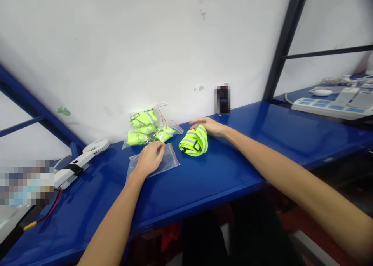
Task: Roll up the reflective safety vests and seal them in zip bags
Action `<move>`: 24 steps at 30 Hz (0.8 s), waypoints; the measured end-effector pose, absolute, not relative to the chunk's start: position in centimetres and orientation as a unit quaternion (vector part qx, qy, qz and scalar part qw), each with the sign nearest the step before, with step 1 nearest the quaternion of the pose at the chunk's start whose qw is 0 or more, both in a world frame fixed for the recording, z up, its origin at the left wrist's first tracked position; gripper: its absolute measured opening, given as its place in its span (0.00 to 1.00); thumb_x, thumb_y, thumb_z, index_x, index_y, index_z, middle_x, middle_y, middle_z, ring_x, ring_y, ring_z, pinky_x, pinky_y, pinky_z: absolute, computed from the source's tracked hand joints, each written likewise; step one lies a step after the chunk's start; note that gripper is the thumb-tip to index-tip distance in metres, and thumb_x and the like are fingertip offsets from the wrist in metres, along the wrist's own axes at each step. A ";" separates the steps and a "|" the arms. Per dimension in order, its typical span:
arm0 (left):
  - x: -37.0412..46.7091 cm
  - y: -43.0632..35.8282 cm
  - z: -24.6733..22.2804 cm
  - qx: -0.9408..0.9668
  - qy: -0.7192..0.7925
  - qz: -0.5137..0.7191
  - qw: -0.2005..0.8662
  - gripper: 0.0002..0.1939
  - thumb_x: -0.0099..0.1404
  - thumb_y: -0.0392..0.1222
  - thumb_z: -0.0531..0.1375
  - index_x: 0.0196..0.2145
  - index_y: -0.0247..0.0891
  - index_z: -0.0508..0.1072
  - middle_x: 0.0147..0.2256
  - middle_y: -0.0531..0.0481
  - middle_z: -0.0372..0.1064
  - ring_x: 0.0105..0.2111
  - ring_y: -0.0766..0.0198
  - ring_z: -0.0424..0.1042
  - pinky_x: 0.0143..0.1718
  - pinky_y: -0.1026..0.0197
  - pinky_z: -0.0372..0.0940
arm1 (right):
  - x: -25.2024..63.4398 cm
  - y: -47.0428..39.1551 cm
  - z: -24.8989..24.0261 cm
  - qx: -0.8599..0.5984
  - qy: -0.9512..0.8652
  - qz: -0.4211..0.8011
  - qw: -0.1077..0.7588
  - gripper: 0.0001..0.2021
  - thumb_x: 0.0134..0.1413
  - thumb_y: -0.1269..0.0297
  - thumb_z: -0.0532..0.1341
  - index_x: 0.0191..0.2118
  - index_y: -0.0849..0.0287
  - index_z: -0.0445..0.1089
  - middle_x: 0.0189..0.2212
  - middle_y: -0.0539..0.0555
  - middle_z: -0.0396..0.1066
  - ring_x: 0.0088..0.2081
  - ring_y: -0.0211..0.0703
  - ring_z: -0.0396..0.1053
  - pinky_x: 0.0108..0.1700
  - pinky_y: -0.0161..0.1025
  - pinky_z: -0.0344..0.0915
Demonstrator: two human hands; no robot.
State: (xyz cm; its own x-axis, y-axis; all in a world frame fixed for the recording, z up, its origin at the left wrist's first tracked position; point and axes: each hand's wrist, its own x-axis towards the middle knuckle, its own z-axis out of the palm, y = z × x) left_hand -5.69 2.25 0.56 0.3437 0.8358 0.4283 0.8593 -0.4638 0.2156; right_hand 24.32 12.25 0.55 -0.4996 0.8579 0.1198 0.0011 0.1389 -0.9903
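My left hand [151,157] lies on a flat clear zip bag [170,161] with a red line along its seal. Its fingers are curled together at the bag's upper part, and the fingertips are partly hidden. To the right, a loosely rolled neon-yellow reflective strap [192,141] with grey stripes and a black buckle rests on the table. My right hand [208,125] is just behind this roll, fingers stretched out to the left and apart from each other. Whether it touches the strap is hard to see.
Several bagged neon-yellow straps [144,120] lie against the white wall on the blue table [233,157]. A white handheld fan [94,146] is at the left. A dark, blurred-out object [223,99] stands by the wall. A power strip [329,107] lies beyond the right frame post [284,44].
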 end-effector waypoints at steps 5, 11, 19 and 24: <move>-4.3 1.6 0.6 -0.831 -0.467 -0.304 -0.001 0.15 0.71 0.45 0.49 0.38 0.39 0.74 0.37 0.46 0.73 0.39 0.57 0.71 0.43 0.57 0.62 | 25.4 10.4 3.0 -0.224 -0.793 0.540 0.172 0.24 0.43 0.72 0.66 0.51 0.57 0.74 0.53 0.55 0.73 0.51 0.47 0.71 0.50 0.40 0.69; -4.2 1.3 0.4 -0.799 -0.485 -0.354 -0.019 0.14 0.70 0.45 0.51 0.36 0.39 0.74 0.35 0.47 0.72 0.36 0.59 0.71 0.42 0.58 0.63 | 24.6 9.5 2.7 -0.243 -0.918 0.284 0.131 0.37 0.40 0.71 0.67 0.61 0.48 0.67 0.50 0.53 0.71 0.47 0.49 0.69 0.48 0.43 0.68; -3.8 0.8 0.5 -0.847 -0.425 -0.312 -0.070 0.19 0.64 0.45 0.60 0.52 0.41 0.68 0.48 0.44 0.69 0.48 0.55 0.69 0.51 0.54 0.64 | 22.2 8.4 0.9 -0.266 -0.921 0.227 0.173 0.36 0.45 0.67 0.66 0.63 0.51 0.63 0.38 0.53 0.63 0.37 0.45 0.64 0.45 0.45 0.65; -4.0 1.0 0.0 -0.837 -0.453 -0.301 -0.063 0.19 0.61 0.41 0.61 0.50 0.42 0.70 0.47 0.45 0.68 0.49 0.54 0.69 0.51 0.53 0.65 | 21.3 8.3 -0.2 -0.277 -0.920 0.172 0.217 0.35 0.47 0.72 0.63 0.63 0.51 0.62 0.39 0.53 0.60 0.37 0.45 0.64 0.42 0.41 0.64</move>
State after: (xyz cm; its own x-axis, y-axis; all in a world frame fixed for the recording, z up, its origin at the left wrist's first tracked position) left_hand -4.01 0.98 -0.03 0.4094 0.7956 0.4466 0.7201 -0.5824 0.3772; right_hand 21.27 8.30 -0.21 -0.7520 0.5846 0.3045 0.4356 0.7874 -0.4362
